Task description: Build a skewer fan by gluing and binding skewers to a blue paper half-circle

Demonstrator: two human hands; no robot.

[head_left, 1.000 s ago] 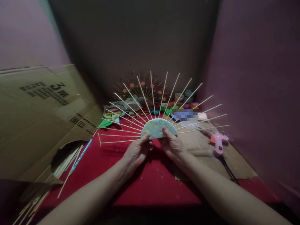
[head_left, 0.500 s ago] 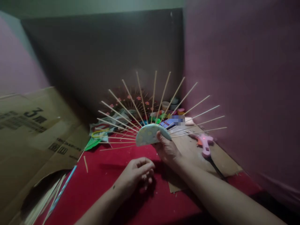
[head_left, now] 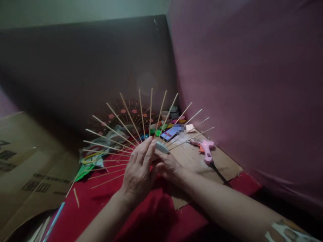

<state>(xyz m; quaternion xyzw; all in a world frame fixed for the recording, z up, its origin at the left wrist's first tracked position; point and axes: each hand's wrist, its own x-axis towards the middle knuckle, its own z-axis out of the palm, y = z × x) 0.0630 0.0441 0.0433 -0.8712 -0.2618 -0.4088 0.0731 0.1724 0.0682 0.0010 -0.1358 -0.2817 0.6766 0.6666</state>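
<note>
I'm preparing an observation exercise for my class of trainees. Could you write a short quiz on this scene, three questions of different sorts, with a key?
1. Multiple choice: what fans out from the half-round piece?
a) ribbons
b) thin sticks
c) feathers
2. True or false: the left hand lies over part of that piece, while the right hand is at its other side.
3. Fill in the missing word: the pink glue gun lies on a flat sheet of ____.

Key: 1. b; 2. true; 3. cardboard
</note>
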